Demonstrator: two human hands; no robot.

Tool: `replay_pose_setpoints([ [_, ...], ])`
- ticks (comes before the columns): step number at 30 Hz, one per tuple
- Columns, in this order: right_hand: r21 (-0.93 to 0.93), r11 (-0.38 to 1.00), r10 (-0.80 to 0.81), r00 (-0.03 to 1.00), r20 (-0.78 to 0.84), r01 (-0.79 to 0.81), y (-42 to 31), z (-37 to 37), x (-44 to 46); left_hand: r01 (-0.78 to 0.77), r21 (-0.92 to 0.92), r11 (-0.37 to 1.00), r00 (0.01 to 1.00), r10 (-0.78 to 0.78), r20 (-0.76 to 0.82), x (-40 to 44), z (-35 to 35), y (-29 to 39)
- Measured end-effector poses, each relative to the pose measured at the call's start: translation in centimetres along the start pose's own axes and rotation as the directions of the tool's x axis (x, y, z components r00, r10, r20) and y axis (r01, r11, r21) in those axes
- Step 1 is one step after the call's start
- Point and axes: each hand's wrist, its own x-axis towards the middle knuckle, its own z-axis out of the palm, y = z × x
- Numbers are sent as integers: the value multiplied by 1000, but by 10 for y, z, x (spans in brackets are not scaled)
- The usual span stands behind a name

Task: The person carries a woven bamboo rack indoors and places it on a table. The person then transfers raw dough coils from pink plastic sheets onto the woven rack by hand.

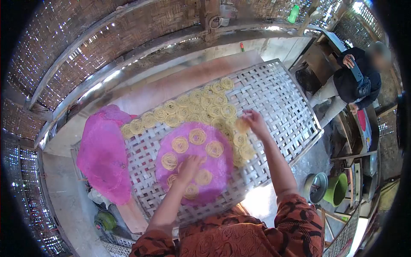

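Note:
A round pink sheet (pixel 222 162) lies on a woven bamboo rack (pixel 274 94), with several coiled noodle nests (pixel 197 136) spread over it in a ring. My left hand (pixel 191 168) is over the middle of the sheet, its fingers bent down among the nests; what they touch is hidden. To the right, my right hand (pixel 254 121) pinches the edge of one thin noodle nest (pixel 242 124) above the rack. Rows of yellowish nests (pixel 172 120) cover the rack beyond the sheet and along its right side.
More pink sheets (pixel 102 150) are heaped at the rack's left end. A person (pixel 355 81) holding a phone stands at the right. Below are a grey basin (pixel 316 188) and a green tub (pixel 336 189). A woven wall (pixel 158 25) rises behind.

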Motion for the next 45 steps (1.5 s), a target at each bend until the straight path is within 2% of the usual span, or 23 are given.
replay_pose_setpoints([
  [2,-13,998,-65,990,-122,63,30,-3,60,77,-58,995,993,-71,92,-8,-15,20],
  [4,56,993,-95,983,-158,105,49,3,112,413,-460,786,908,-314,279,-10,-21,32],
  [6,125,981,-121,973,-195,147,63,13,145,379,-558,738,925,-308,222,-4,-15,27],
  [8,500,865,47,983,-177,49,77,25,167,390,-685,615,913,-352,204,10,-18,22],
  [10,172,979,-71,972,-225,111,103,27,180,386,-741,550,909,-362,205,43,-36,31],
  [11,-176,978,-146,966,-214,109,95,29,169,324,-797,510,915,-382,128,58,-37,30],
  [13,-721,654,-459,878,-136,229,75,39,147,233,-839,492,918,-396,23,92,-28,20],
  [15,-488,828,-371,923,-105,277,43,50,104,207,-836,508,923,-385,-6,126,-19,17],
  [16,42,999,-24,1000,8,24,26,54,83,214,-895,390,908,-418,35,143,-16,22],
  [17,493,799,226,932,282,-343,13,54,65,221,-939,264,891,-446,84,154,-11,26],
  [20,322,878,247,912,328,-354,-1,31,42,256,-928,271,886,-449,114,174,7,25],
  [21,256,960,59,978,199,-111,12,25,51,212,-816,537,921,-389,-17,172,13,14],
  [22,256,960,62,977,202,-114,28,13,63,215,-817,535,920,-392,-15,163,13,3],
  [24,86,996,18,999,37,-22,48,-10,90,322,-79,943,915,-332,-230,145,10,-20],
  [28,390,915,129,991,-30,-107,65,-10,107,283,-1,959,932,-275,-236,123,11,-43],
  [31,-399,917,-38,993,-114,-11,85,-7,112,351,-66,934,910,-357,-210,122,3,-43],
  [32,-398,917,-37,994,-107,-9,70,2,103,347,-134,928,902,-370,-223,119,-4,-45],
  [33,-701,696,-327,938,-117,156,63,12,96,343,-198,918,892,-385,-237,113,-13,-47],
  [35,-902,306,-574,815,81,305,50,34,87,401,-151,904,881,-425,-208,96,-29,-55],
  [37,-813,367,-215,892,399,452,23,75,63,454,-107,885,866,-466,-182,81,-36,-68],
  [39,-375,776,-215,772,599,507,23,130,41,405,66,912,910,-395,-122,68,-30,-83],
  [41,-427,300,-443,521,729,853,35,166,26,394,147,907,917,-378,-126,66,-33,-78],
  [45,-554,155,-409,564,718,818,21,187,22,331,351,876,943,-313,-108,61,-39,-79],
])
